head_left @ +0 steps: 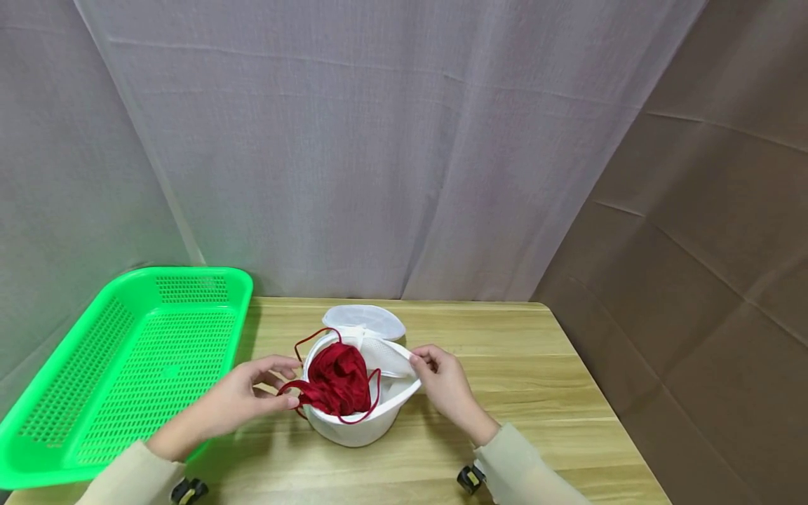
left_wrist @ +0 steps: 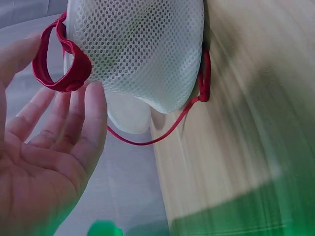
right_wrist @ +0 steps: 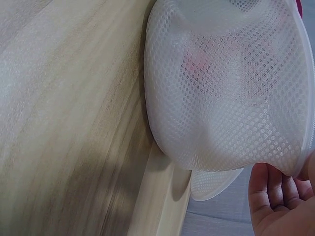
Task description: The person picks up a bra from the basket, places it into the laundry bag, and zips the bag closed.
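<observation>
The left hand (head_left: 238, 398) is loosely spread, a loop (left_wrist: 84, 65) of red strap between thumb and fingertips; whether it bears on the loop I cannot tell. Just to its right, the red garment (head_left: 341, 379) lies bunched in the mouth of the white mesh bag (head_left: 362, 433), showing no clear long axis, its loop end pointing at this nearer hand. Across the bag, the right hand (head_left: 444, 384) pinches the rim. Beyond both hands lies a white flap (head_left: 366, 320)
</observation>
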`<state>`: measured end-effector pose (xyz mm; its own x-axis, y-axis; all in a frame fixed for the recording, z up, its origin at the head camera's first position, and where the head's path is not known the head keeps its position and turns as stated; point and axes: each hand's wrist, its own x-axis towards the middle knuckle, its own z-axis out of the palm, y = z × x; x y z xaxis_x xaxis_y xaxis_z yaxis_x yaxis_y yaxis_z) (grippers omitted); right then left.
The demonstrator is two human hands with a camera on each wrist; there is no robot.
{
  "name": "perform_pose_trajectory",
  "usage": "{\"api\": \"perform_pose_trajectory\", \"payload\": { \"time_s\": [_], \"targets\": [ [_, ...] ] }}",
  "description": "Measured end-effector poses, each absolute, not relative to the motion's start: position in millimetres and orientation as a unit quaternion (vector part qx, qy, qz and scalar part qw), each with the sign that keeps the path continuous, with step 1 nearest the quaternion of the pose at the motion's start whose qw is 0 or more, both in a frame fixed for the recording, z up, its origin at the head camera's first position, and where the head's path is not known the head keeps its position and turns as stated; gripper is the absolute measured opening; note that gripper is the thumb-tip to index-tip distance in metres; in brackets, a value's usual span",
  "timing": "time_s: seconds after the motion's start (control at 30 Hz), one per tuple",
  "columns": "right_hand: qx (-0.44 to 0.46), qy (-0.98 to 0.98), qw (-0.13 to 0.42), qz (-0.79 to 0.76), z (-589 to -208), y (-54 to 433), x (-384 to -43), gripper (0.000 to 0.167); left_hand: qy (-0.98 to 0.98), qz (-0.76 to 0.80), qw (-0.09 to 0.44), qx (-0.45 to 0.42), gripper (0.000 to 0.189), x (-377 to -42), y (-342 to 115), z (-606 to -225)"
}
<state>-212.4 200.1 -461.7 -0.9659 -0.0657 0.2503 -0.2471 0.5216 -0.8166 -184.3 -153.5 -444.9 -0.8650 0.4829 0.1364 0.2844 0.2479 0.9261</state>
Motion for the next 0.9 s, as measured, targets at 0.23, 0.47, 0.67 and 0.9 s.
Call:
{"api": "perform_pose_trajectory", "payload": {
  "time_s": [0.23, 0.47, 0.67, 0.9],
  "targets": [
    [0.084, -0.866, 0.091, 0.484, -461, 199, -212, 0.007, 0.792, 0.539, 0.133, 0.254, 0.036, -184, -153, -454],
    [0.087, -0.867, 0.095, 0.482, -459, 199, -211, 0.007, 0.798, 0.539, 0.106, 0.250, 0.029, -185, -150, -457],
    [0.091, -0.868, 0.095, 0.478, -460, 199, -211, 0.007, 0.789, 0.558, 0.099, 0.237, 0.039, -185, -151, -456],
    [0.093, -0.868, 0.096, 0.478, -461, 199, -211, 0.007, 0.774, 0.582, 0.057, 0.243, 0.035, -187, -148, -452]
  ]
}}
